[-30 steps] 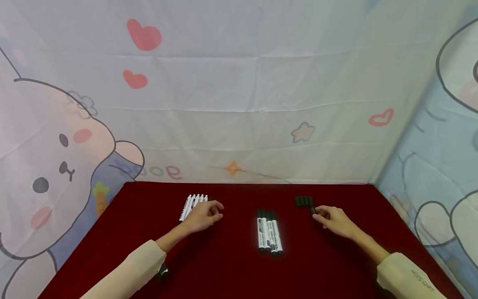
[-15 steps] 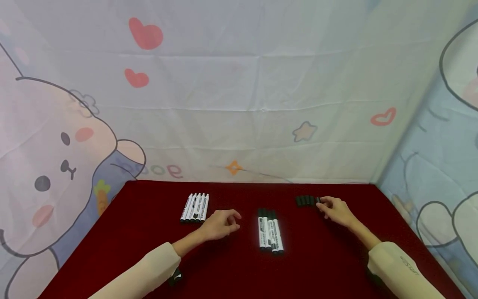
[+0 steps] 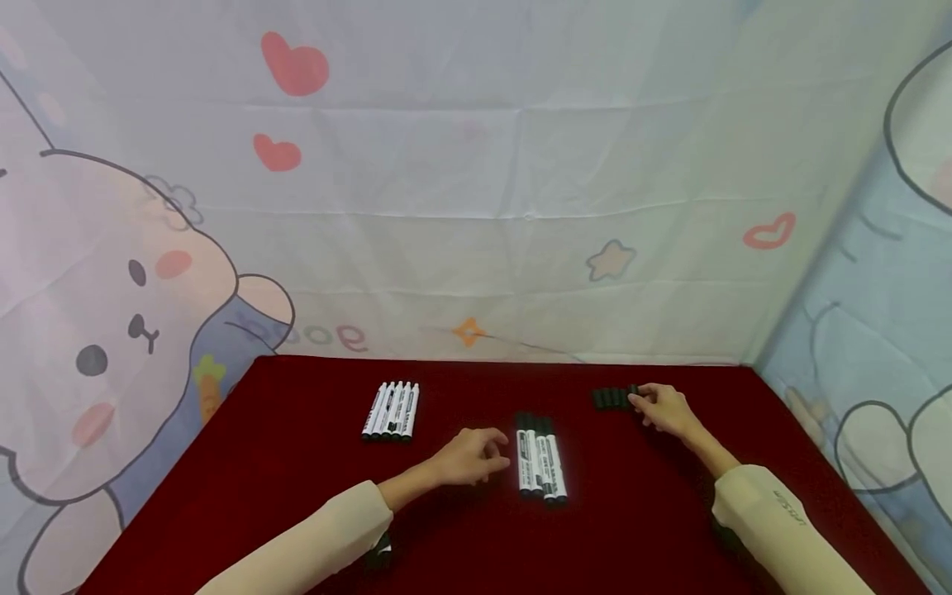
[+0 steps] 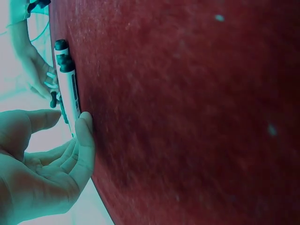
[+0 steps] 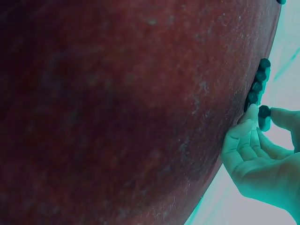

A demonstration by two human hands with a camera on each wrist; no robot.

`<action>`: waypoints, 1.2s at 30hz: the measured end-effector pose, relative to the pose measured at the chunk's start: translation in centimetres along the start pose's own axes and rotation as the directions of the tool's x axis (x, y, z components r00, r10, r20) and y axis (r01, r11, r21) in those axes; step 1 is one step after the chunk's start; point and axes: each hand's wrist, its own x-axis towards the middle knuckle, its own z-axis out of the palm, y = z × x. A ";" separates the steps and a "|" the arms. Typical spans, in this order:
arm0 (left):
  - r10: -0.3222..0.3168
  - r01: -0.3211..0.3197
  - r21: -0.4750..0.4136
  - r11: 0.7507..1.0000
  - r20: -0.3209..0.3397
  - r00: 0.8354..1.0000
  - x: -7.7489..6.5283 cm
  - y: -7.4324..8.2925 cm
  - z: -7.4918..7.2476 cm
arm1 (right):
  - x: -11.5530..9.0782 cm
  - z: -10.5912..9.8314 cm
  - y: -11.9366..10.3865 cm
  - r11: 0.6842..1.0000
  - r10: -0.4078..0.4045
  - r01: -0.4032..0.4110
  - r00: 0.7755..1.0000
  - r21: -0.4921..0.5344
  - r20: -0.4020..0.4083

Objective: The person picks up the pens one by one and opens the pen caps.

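Observation:
My right hand (image 3: 665,409) pinches a black marker cap (image 5: 265,118) between thumb and fingers. It holds the cap at the right end of a row of several black caps (image 3: 611,398) at the back right of the table. My left hand (image 3: 470,457) has relaxed fingers and holds nothing. It hovers just left of several capped white markers (image 3: 541,463), which lie side by side near the middle. Farther back on the left lie several uncapped white markers (image 3: 391,411), their pale tips pointing away from me.
A dark red cloth (image 3: 297,463) covers the table. Behind it hangs a pale printed curtain (image 3: 416,165), which meets the table's back edge. A dark object (image 3: 379,552) shows partly beneath my left sleeve.
My left hand has moved right and nearer me, from the uncapped markers toward the capped ones. My right hand has carried the cap slightly farther back, up to the end of the row.

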 end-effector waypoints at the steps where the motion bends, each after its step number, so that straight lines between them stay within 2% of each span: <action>1: -0.004 0.004 -0.006 1.000 0.000 1.000 0.1 0.1 0.2 | 0.0 0.0 0.1 1.000 0.013 -0.013 1.000 0.004 0.002; 12: -0.039 0.039 -0.050 0.998 -0.004 0.999 1.3 1.0 1.5 | 0.1 0.1 0.4 0.990 0.136 -0.137 0.990 0.018 0.037; 18: -0.089 0.087 -0.071 0.994 -0.027 0.996 1.4 1.6 2.1 | 0.3 0.2 0.4 0.988 0.149 -0.151 0.988 0.024 0.050; 26: -0.166 0.169 0.021 0.985 -0.097 0.981 1.8 2.1 2.6 | 0.7 0.0 0.2 0.990 0.140 -0.140 0.989 0.003 0.058; 36: -0.260 0.281 0.116 0.953 -0.166 0.951 2.8 2.3 3.3 | 1.1 -0.1 0.1 0.990 0.138 -0.138 0.988 0.001 0.066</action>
